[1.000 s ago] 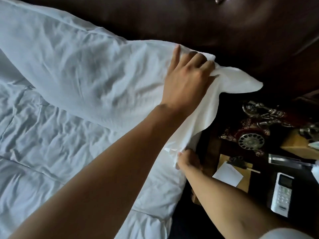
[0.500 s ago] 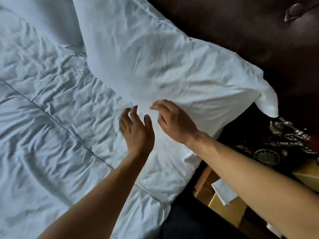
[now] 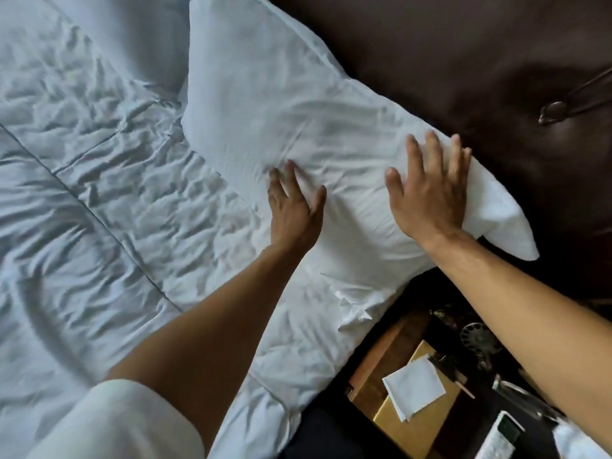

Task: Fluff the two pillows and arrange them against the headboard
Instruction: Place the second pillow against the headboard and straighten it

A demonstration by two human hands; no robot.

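Pressing both flat hands onto a white pillow at the head of the bed.

The left hand (image 3: 294,213) lies palm down, fingers spread, on the pillow (image 3: 298,127) near its lower edge; the right hand (image 3: 427,193) is flattened on its right end. Neither grip is closed; both are released, grasping nothing. The pillow lies along the dark headboard (image 3: 463,61), its long axis slanting from upper left to lower right, one corner overhanging the bed's (image 3: 99,193) right edge.
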